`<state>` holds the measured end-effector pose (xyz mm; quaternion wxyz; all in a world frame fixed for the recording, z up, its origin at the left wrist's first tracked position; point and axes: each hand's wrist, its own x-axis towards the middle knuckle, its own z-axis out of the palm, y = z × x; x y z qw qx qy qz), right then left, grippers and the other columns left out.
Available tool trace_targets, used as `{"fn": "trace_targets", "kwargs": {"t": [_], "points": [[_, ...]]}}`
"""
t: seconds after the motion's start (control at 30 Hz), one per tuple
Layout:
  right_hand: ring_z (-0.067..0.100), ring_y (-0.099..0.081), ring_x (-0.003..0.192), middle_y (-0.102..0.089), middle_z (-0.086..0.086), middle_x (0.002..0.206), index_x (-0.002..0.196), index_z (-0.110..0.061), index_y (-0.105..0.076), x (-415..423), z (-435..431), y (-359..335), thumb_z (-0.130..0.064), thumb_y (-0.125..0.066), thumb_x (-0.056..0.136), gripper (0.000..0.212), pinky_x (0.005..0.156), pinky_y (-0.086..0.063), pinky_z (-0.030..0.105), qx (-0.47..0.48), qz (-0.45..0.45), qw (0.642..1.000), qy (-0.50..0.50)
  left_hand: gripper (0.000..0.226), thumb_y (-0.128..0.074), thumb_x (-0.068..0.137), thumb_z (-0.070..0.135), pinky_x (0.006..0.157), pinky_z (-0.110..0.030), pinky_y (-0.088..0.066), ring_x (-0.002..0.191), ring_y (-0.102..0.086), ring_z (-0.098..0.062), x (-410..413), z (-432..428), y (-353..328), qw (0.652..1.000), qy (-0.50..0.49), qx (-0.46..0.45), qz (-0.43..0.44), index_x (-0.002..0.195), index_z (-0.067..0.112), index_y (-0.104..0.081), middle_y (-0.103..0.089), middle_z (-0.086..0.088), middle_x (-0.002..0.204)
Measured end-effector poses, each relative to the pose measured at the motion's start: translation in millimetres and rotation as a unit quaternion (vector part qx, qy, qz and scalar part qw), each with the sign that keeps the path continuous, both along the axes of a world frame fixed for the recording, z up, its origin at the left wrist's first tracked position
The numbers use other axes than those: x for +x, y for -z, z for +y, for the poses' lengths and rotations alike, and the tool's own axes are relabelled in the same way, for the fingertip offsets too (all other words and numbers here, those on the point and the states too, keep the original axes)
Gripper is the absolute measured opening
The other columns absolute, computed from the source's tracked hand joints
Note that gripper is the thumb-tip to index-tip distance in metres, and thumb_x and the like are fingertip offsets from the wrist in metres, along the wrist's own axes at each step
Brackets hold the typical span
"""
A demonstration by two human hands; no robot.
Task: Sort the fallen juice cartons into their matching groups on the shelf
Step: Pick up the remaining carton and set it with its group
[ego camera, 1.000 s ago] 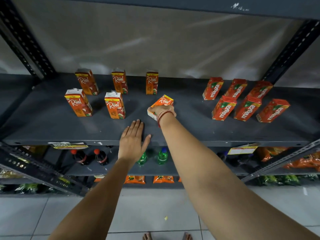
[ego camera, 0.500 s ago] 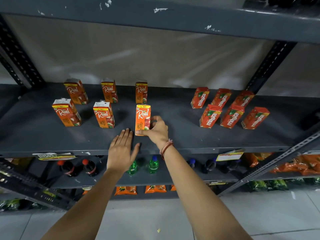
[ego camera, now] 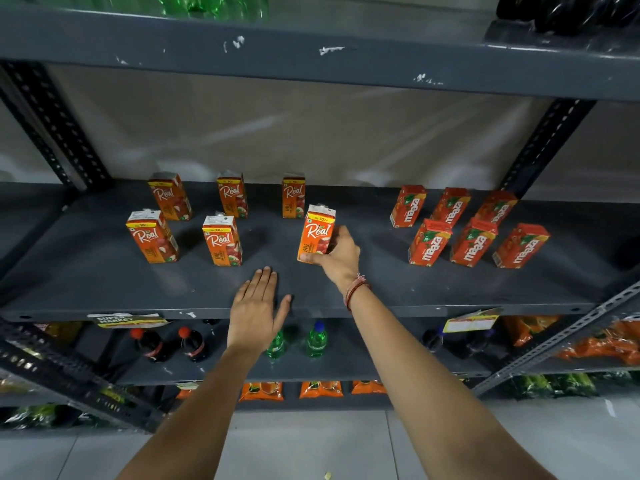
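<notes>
On the grey shelf (ego camera: 104, 282) a group of orange Real cartons (ego camera: 221, 241) stands upright at the left, in two rows. My right hand (ego camera: 337, 256) grips one more Real carton (ego camera: 316, 233), upright, at the right end of the front row. A group of red Maaza cartons (ego camera: 472, 242) stands at the right, several in two rows. My left hand (ego camera: 258, 306) lies flat and open on the shelf's front edge, holding nothing.
Slotted uprights (ego camera: 547, 147) flank the shelf, and another shelf board (ego camera: 311, 60) hangs above. Below are dark soda bottles (ego camera: 188, 344), green bottles (ego camera: 316, 339) and orange packets (ego camera: 320, 389). A tiled floor lies beneath.
My right hand picked up the fallen Real carton, turned it upright and moved it back into the front row. The left hand stayed on the shelf edge.
</notes>
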<state>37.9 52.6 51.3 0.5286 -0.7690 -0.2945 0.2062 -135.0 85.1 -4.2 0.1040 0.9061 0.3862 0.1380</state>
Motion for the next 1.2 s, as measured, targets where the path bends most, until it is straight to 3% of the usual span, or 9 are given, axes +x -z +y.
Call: {"fn": "trace_targets", "kwargs": {"t": [0.1,0.23,0.4,0.63,0.77,0.87,1.0,1.1,1.2], "points": [[0.023,-0.062,0.106,-0.066,0.009,0.115,0.111,-0.013,-0.05,-3.8,12.7,7.0,-0.018,-0.087,0.058,0.065,0.089,-0.046,0.03,-0.017,-0.037,0.999,-0.03,0.068,-0.02,0.092,0.051,0.106,-0.045,-0.035,0.13,-0.043,-0.029,-0.1,0.0,0.2,1.0,-0.001,-0.003,0.001,0.132,0.002,-0.046,-0.048,-0.017,0.139],[0.023,-0.064,0.104,-0.067,0.01,0.112,0.109,-0.012,-0.05,-13.6,26.0,21.5,-0.014,-0.085,0.061,0.06,0.09,-0.049,0.032,-0.02,-0.067,0.996,-0.058,0.075,-0.009,0.093,0.054,0.106,-0.044,-0.034,0.129,-0.044,-0.028,-0.4,1.1,-0.6,1.0,0.003,-0.003,0.002,0.132,0.002,-0.046,-0.049,-0.017,0.138],[0.022,-0.062,0.108,-0.066,0.009,0.115,0.113,-0.012,-0.053,-10.6,29.0,33.8,-0.014,-0.082,0.065,0.057,0.089,-0.044,0.026,-0.018,-0.078,0.992,-0.101,0.063,-0.027,0.092,0.046,0.106,-0.043,-0.035,0.128,-0.045,-0.028,0.0,1.4,1.1,1.0,0.0,0.004,0.0,0.131,0.001,-0.047,-0.052,-0.017,0.136],[0.018,-0.064,0.101,-0.069,0.007,0.109,0.105,-0.015,-0.055,-6.2,28.9,45.3,-0.017,-0.082,0.066,0.048,0.086,-0.047,0.025,-0.006,-0.086,0.99,-0.116,0.06,-0.029,0.092,0.044,0.104,-0.042,-0.037,0.127,-0.047,-0.027,0.6,3.6,4.3,1.0,0.001,0.019,-0.002,0.13,0.001,-0.049,-0.053,-0.016,0.135],[0.019,-0.064,0.102,-0.068,0.008,0.11,0.107,-0.013,-0.055,-4.8,27.8,42.9,-0.017,-0.082,0.066,0.049,0.089,-0.048,0.028,-0.001,-0.082,0.989,-0.122,0.063,-0.026,0.092,0.046,0.104,-0.043,-0.037,0.126,-0.047,-0.027,1.4,3.4,5.9,1.0,0.004,0.027,-0.005,0.13,0.002,-0.049,-0.053,-0.016,0.135],[0.019,-0.063,0.103,-0.067,0.01,0.112,0.11,-0.01,-0.055,-8.5,18.9,36.1,-0.013,-0.083,0.063,0.055,0.092,-0.05,0.031,0.012,-0.061,0.991,-0.12,0.075,-0.01,0.093,0.054,0.103,-0.045,-0.037,0.127,-0.046,-0.029,3.3,3.0,6.4,0.999,0.011,0.036,-0.012,0.13,0.001,-0.049,-0.051,-0.018,0.136],[0.012,-0.058,0.103,-0.063,0.005,0.114,0.113,-0.011,-0.058,-5.7,-21.7,41.7,-0.014,-0.08,0.068,0.05,0.089,-0.046,0.019,0.104,-0.017,0.994,-0.005,0.072,-0.02,0.089,0.054,0.105,-0.048,-0.033,0.13,-0.042,-0.031,5.8,2.6,9.4,0.998,-0.012,0.023,-0.056,0.129,0.002,-0.05,-0.05,-0.018,0.137],[0.019,-0.063,0.093,-0.065,0.007,0.105,0.096,-0.026,-0.058,20.4,-70.7,47.0,-0.015,-0.076,0.074,0.031,0.084,-0.054,0.033,0.148,-0.032,0.981,0.12,0.055,-0.034,0.089,0.04,0.101,-0.051,-0.037,0.124,-0.048,-0.035,37.6,-17.5,0.7,0.992,-0.018,-0.005,-0.128,0.124,0.003,-0.053,-0.055,-0.019,0.131],[0.024,-0.063,0.087,-0.065,0.01,0.098,0.093,-0.024,-0.057,66.0,-115.8,40.2,-0.013,-0.072,0.078,0.024,0.079,-0.055,0.047,0.147,-0.046,0.961,0.228,0.04,-0.052,0.091,0.023,0.1,-0.048,-0.04,0.119,-0.051,-0.034,104.0,-55.0,-15.7,0.979,0.027,-0.05,-0.193,0.125,0.003,-0.052,-0.055,-0.018,0.13]]}}
